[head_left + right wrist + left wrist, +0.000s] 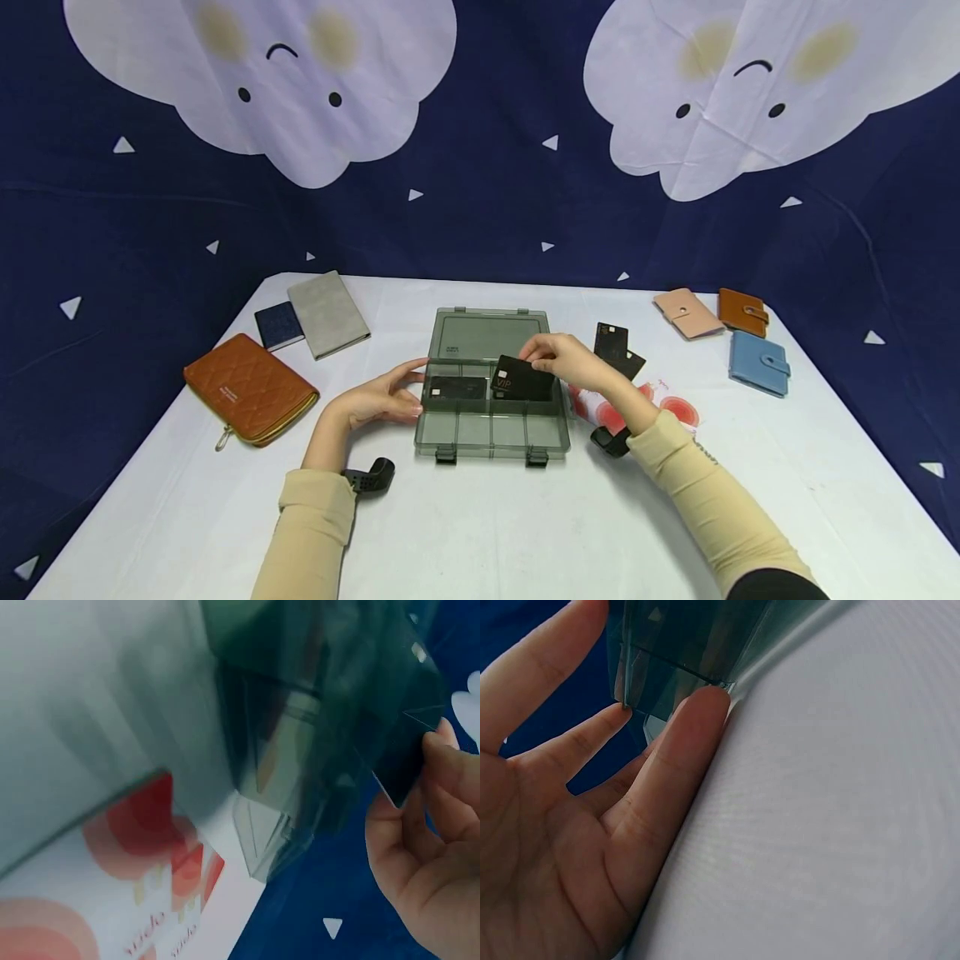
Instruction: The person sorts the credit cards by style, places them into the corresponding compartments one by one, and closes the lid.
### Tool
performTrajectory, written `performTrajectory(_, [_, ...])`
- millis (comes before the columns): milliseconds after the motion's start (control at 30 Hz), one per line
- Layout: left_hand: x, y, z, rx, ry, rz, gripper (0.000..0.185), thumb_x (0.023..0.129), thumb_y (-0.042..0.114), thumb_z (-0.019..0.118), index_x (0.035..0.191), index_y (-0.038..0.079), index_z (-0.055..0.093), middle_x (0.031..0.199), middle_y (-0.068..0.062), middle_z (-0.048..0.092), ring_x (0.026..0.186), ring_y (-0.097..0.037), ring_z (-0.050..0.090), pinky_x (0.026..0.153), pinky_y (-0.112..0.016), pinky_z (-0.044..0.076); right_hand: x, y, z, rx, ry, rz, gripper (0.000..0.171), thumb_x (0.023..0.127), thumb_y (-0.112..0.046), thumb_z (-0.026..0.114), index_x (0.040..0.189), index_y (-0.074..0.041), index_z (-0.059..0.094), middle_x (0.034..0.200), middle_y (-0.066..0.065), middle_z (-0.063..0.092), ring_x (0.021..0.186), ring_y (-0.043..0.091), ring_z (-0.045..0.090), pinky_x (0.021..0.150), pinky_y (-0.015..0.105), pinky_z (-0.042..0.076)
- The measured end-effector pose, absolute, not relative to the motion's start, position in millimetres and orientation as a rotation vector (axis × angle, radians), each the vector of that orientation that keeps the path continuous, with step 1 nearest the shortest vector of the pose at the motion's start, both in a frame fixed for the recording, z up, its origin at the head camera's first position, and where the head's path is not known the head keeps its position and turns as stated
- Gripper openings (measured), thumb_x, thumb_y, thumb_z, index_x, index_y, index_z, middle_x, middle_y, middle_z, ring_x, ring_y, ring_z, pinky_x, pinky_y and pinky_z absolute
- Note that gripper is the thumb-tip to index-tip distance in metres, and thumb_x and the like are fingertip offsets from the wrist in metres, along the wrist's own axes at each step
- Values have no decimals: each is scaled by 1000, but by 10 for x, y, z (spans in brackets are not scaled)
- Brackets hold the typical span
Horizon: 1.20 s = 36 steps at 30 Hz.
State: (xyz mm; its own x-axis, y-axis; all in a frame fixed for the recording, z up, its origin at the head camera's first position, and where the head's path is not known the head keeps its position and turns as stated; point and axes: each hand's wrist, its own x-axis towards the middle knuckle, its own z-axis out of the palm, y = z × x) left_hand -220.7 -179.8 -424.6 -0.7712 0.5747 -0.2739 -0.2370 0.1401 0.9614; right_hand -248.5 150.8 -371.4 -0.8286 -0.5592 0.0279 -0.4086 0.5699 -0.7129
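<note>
Black VIP card (522, 379) | thin, stiff, slick, light | my right hand (564, 358) pinches its far edge | my left hand (381, 398), fingers straight, steadies the compartment box (489, 433) on its left.

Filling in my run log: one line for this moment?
right hand: pinches black card over organizer box | left hand: fingertips touch box's left side
</note>
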Motion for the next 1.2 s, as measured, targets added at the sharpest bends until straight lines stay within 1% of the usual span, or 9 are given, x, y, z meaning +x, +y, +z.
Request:
performTrajectory(133, [-2205,-1801,-4246,320,1812,1694,91,79,0,67,149,13,11,146,-22,16,87,-14,58,81,-34,50,-2455,1464,-3759,-872,2618,-995,20,86,9,54,100,0,65,95,10,65,86,20,61,74,30,50])
performTrajectory(267, [-2201,-1806,-4238,319,1810,1694,91,79,0,67,149,14,11,146,-22,16,87,-13,58,81,-33,50,-2439,1435,-3802,-959,2700,-916,19,83,11,57,94,0,67,88,9,68,80,18,63,71,28,51])
performTrajectory(400, [-2197,-1807,-4233,323,1804,1698,91,79,0,67,149,14,11,146,-22,16,87,-13,58,81,-33,49,-2412,1417,-3818,-999,2819,-794,16,83,7,60,92,-4,68,84,5,69,80,20,64,72,31,51])
performTrajectory(567, [-2192,-1813,-4238,325,1807,1695,91,79,0,67,149,13,11,146,-22,16,87,-13,58,81,-33,49,-2376,1405,-3794,-993,2871,-717,18,83,6,59,95,-4,68,86,5,69,84,22,65,75,36,51])
performTrajectory(767, [-2192,-1817,-4239,320,1810,1689,91,79,0,67,149,13,11,146,-22,16,86,-13,58,81,-33,50,-2379,1419,-3791,-1004,2869,-662,20,83,6,58,97,-5,68,90,6,69,87,23,65,76,36,50])
performTrajectory(867, [-2192,-1816,-4240,325,1807,1692,91,79,0,67,149,13,10,147,-22,15,86,-13,58,81,-33,50,-2394,1459,-3780,-1001,2869,-717,20,83,6,58,98,-4,67,90,8,69,86,23,64,76,36,51])
performTrajectory(1033, [-2198,-1810,-4240,321,1801,1699,91,80,0,66,149,14,10,147,-22,15,87,-13,58,82,-34,49,-2493,1619,-3720,-865,2927,-890,17,84,3,58,99,-1,67,91,12,68,85,25,63,73,38,51])
performTrajectory(1133, [-2203,-1808,-4239,319,1808,1696,91,80,0,66,149,14,11,147,-21,15,87,-14,58,81,-34,49,-2597,1777,-3712,-683,3002,-933,16,85,0,58,99,0,66,91,15,68,85,29,63,71,41,49])
performTrajectory(1200, [-2206,-1809,-4241,320,1812,1692,91,79,0,67,149,14,11,147,-21,15,87,-14,58,81,-34,49,-2674,1897,-3727,-528,3051,-898,18,85,-3,58,101,1,65,92,17,67,86,32,62,74,44,47])
